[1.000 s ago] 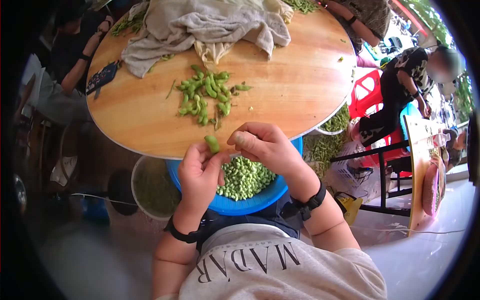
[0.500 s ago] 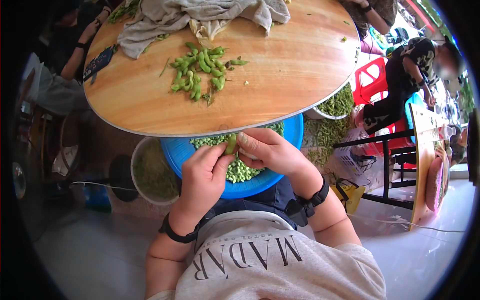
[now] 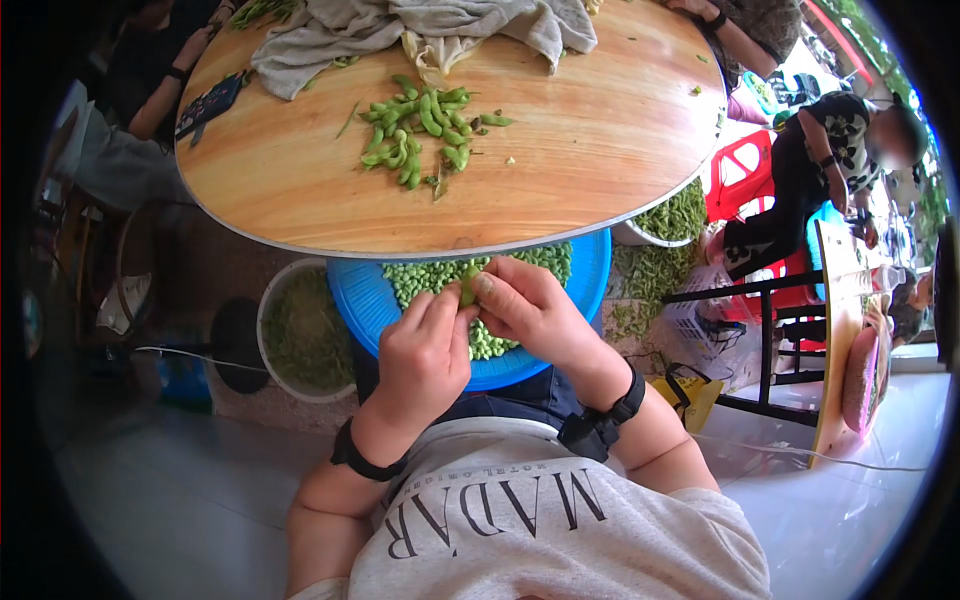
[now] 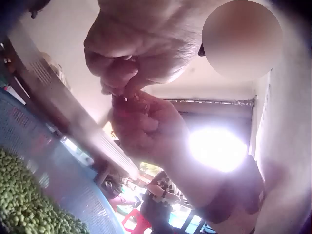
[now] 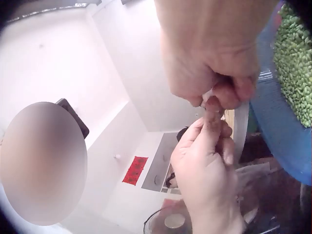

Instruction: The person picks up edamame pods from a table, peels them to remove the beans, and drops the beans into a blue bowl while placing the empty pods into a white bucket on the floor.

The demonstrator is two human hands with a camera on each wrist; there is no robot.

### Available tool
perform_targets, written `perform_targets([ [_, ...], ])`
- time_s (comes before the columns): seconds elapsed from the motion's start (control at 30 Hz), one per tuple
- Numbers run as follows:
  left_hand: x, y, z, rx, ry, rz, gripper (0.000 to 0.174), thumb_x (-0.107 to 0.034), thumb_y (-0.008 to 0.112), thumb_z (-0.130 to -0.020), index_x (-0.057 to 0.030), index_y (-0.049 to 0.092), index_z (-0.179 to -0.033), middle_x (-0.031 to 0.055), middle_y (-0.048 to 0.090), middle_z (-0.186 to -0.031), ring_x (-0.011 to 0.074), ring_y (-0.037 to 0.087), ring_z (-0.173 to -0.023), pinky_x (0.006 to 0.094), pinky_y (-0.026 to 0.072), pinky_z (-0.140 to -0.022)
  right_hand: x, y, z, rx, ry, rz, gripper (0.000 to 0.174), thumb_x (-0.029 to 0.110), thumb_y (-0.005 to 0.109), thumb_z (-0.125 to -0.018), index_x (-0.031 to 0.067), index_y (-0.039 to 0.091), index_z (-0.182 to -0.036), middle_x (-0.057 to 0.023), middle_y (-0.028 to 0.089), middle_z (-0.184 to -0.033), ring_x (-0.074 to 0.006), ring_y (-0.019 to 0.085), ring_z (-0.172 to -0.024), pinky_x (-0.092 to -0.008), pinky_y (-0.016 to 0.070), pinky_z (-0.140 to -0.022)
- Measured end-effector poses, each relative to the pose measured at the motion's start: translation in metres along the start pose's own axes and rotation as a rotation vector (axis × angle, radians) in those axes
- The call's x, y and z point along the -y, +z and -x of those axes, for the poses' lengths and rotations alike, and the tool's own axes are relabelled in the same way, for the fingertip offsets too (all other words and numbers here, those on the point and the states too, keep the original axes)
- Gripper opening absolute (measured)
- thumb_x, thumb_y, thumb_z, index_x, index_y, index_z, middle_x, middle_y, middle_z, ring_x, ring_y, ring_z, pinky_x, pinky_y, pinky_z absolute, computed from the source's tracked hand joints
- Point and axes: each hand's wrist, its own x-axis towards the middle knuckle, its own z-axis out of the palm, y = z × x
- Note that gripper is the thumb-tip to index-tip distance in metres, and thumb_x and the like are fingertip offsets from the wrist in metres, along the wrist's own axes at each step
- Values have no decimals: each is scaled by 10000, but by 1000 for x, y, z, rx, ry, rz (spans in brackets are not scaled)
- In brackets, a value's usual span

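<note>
A green edamame pod (image 3: 468, 287) is pinched between both hands above a blue plastic basket (image 3: 350, 305). My left hand (image 3: 422, 345) grips the pod's lower side with thumb and fingers, while my right hand (image 3: 535, 310) pinches its other side with the thumb on top. The fingertips of the two hands meet and cover most of the pod. Shelled green beans (image 3: 415, 282) fill much of the basket below, partly hidden by the hands. In both wrist views the hands touch fingertip to fingertip, and the pod is hardly visible there.
A round wooden table (image 3: 580, 160) is in front, bearing a pile of unshelled pods (image 3: 430, 120), a grey cloth (image 3: 400, 35) and a dark phone (image 3: 212, 103). A white tub (image 3: 300, 340) stands left of the basket. Pods lie on the floor right; other people sit around.
The right hand, apart from the pod a second ago, has come to the left hand and now pinches it too. The table appears higher in the head view, with the hands over the basket.
</note>
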Motion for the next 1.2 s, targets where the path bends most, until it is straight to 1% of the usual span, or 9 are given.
perform_targets([
  [0.23,7,12,10,-174,12,109,208,19,561,-800,28,566,-1008,136,576,-742,273,571,-617,321,455,-522,-14,11,4,-69,-55,-88,245,217,451,-934,28,487,-783,26,440,-566,-39,385,-503,-191,306,-439],
  [0.33,6,17,14,-217,-74,194,189,28,554,-804,24,574,-992,133,580,-751,261,567,-610,312,454,-531,-17,18,3,-130,-106,-95,227,198,462,-929,27,485,-781,24,447,-568,-40,396,-507,-194,319,-443],
  [0.53,10,26,11,-284,-123,279,134,-37,524,-854,19,585,-960,130,590,-772,223,567,-620,286,444,-540,-25,28,3,-247,-212,-18,198,162,479,-918,19,488,-781,7,470,-574,-50,420,-517,-207,346,-453],
  [0.67,4,19,17,-187,-502,596,163,-120,485,-904,11,581,-901,48,549,-672,115,489,-547,235,381,-478,-33,27,5,-262,-340,170,204,167,490,-911,12,490,-778,-6,477,-577,-67,444,-526,-223,369,-464],
  [0.83,11,-1,12,-31,-836,1104,237,-217,467,-926,-35,554,-802,-30,442,-567,37,354,-415,172,254,-362,-19,7,7,1,-153,174,251,219,517,-903,11,499,-763,-14,496,-594,-74,454,-537,-229,382,-478],
  [0.93,8,-1,18,7,-807,908,181,-178,506,-907,-22,560,-834,-12,468,-572,35,376,-425,172,277,-357,-11,-15,4,147,31,181,319,282,533,-896,4,542,-738,-3,488,-578,-67,437,-537,-226,375,-477],
  [1.03,8,2,22,-47,-690,627,135,-135,526,-893,-16,561,-840,3,491,-584,34,395,-438,174,291,-369,-1,-16,4,-86,-53,403,246,220,648,-818,-10,597,-891,17,512,-632,-34,420,-572,-188,341,-488],
  [1.17,11,5,22,-112,-329,296,96,-102,534,-881,-19,560,-840,5,505,-602,30,409,-466,176,310,-395,-2,-3,-1,-50,-91,460,221,167,692,-769,-5,613,-885,17,547,-668,-42,469,-621,-190,392,-546],
  [1.2,8,3,23,-71,-423,367,79,-73,529,-873,-12,555,-829,-4,502,-606,34,422,-486,184,322,-418,-4,-5,-1,-17,-82,398,212,151,687,-766,-5,612,-890,19,547,-664,-40,465,-614,-193,390,-536],
])
